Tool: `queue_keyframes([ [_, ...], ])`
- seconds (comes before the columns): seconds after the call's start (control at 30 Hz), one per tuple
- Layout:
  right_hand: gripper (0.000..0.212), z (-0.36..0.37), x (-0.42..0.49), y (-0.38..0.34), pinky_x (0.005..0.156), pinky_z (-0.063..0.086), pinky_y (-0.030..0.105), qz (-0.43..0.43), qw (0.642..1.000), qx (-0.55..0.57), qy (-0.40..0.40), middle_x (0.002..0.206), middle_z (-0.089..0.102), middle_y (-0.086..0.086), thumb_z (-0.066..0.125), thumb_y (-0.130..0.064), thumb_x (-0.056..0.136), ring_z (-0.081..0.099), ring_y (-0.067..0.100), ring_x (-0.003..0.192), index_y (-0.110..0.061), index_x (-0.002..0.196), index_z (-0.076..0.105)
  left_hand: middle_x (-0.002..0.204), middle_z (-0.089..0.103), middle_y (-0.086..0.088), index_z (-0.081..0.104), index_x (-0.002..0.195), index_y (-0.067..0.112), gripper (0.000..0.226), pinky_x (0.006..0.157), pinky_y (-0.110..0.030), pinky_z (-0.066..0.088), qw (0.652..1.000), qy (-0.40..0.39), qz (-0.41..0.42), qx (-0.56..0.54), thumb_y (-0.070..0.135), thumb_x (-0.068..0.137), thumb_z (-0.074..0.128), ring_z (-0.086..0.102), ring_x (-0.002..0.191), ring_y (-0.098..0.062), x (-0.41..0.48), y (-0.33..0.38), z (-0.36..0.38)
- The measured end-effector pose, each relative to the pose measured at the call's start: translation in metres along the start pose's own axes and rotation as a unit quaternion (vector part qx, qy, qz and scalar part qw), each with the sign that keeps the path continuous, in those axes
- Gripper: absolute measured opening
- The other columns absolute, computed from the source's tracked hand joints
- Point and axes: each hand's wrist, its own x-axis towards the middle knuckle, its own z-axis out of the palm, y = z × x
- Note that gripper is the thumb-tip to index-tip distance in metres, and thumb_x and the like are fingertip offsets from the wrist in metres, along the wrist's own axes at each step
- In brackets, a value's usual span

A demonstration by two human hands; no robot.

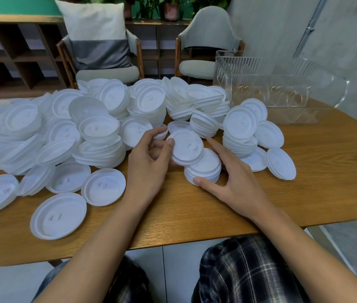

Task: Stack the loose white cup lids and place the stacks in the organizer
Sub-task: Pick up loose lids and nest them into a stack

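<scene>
At centre of the surface (pixel 195 215), left grip (pixel 149 165) pinches a lid (pixel 187 147), tilted over the short stack (pixel 203 171). Right grip (pixel 238 182) is spread, thumb touching the stack. Organizer (pixel 282 90) stands well apart. Risk: the tilted lid seats crooked and the stack slides.

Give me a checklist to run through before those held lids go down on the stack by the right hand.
1. Grip: the left hand pinches the held lids by their edge. Ok.
2. Support: the right hand brackets the table stack, thumb on its front edge. Ok.
3. Alignment: the held lids sit tilted and offset to the stack's upper left. Not ok.
4. Held lids and table stack face the same way. Cannot tell.
5. The organizer stands upright with no lids visible inside. Ok.
</scene>
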Motion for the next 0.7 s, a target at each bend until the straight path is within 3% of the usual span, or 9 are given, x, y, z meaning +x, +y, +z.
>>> queue_keyframes([
  [0.13, 0.09, 0.0049, 0.0071, -0.0002, 0.115, 0.028, 0.012, -0.025, 1.0, -0.01, -0.009, 0.157, 0.044, -0.018, 0.079, -0.049, 0.089, 0.035, -0.007, 0.145, -0.037, 0.163, 0.029, 0.069, 0.065, 0.002, 0.074, 0.117, 0.028, 0.018, 0.066, -0.019, 0.049, 0.992, -0.033, 0.029, 0.117, 0.025, 0.1, 0.068, 0.064, 0.063, -0.011, -0.0058, -0.0003, 0.0027],
  [0.27, 0.087, 0.0084, 0.0061, 0.0028, 0.106, 0.027, 0.001, -0.02, 1.0, -0.015, 0.003, 0.147, 0.05, -0.017, 0.079, -0.053, 0.087, 0.042, -0.009, 0.136, -0.033, 0.16, 0.036, 0.065, 0.059, 0.008, 0.074, 0.106, 0.032, 0.017, 0.064, -0.03, 0.048, 0.96, -0.059, 0.059, 0.267, 0.04, 0.093, 0.068, 0.059, 0.065, -0.009, -0.0104, -0.0017, 0.0046],
  [0.37, 0.085, 0.009, 0.0039, 0.0022, 0.106, 0.027, 0.002, -0.025, 1.0, -0.009, 0.006, 0.148, 0.05, -0.017, 0.078, -0.054, 0.087, 0.042, -0.009, 0.136, -0.032, 0.159, 0.038, 0.104, 0.056, 0.013, 0.07, 0.123, 0.03, 0.04, 0.083, -0.026, 0.051, 0.958, -0.06, 0.091, 0.266, 0.046, 0.086, 0.067, 0.059, 0.098, -0.002, -0.0096, -0.0016, 0.004],
  [0.43, 0.084, 0.0092, 0.0036, 0.002, 0.107, 0.029, 0.003, -0.029, 1.0, -0.004, 0.009, 0.148, 0.051, -0.015, 0.077, -0.053, 0.087, 0.043, -0.007, 0.137, -0.03, 0.159, 0.039, 0.135, 0.053, 0.014, 0.061, 0.138, 0.031, 0.055, 0.107, -0.023, 0.044, 0.965, -0.14, 0.103, 0.196, 0.035, 0.084, 0.069, 0.052, 0.131, -0.004, -0.009, 0.0007, 0.0022],
  [0.5, 0.084, 0.009, 0.0037, 0.0014, 0.107, 0.03, 0.004, -0.032, 0.999, -0.003, 0.01, 0.148, 0.052, -0.014, 0.076, -0.052, 0.088, 0.044, -0.007, 0.137, -0.029, 0.159, 0.04, 0.148, 0.052, 0.019, 0.054, 0.147, 0.031, 0.068, 0.116, -0.023, 0.039, 0.962, -0.206, 0.095, 0.154, 0.022, 0.082, 0.072, 0.046, 0.141, -0.001, -0.0092, 0.0029, 0.0001],
  [0.6, 0.084, 0.0093, 0.0034, 0.0006, 0.106, 0.03, 0.004, -0.036, 0.999, 0.0, 0.016, 0.148, 0.052, -0.014, 0.08, -0.047, 0.088, 0.044, -0.009, 0.136, -0.029, 0.159, 0.039, 0.139, 0.062, 0.02, 0.054, 0.147, 0.032, 0.071, 0.111, -0.029, 0.047, 0.969, -0.195, 0.073, 0.136, 0.018, 0.083, 0.08, 0.055, 0.13, 0.002, -0.008, 0.0025, 0.0012],
  [0.7, 0.09, 0.0103, 0.0031, -0.0013, 0.104, 0.03, 0.002, -0.036, 0.999, 0.011, 0.021, 0.147, 0.052, -0.016, 0.083, -0.046, 0.085, 0.042, -0.015, 0.134, -0.028, 0.16, 0.037, 0.121, 0.063, 0.019, 0.059, 0.139, 0.038, 0.068, 0.091, -0.013, 0.047, 0.974, -0.128, 0.071, 0.172, 0.045, 0.078, 0.089, 0.059, 0.112, 0.003, -0.008, 0.0004, 0.0034],
])
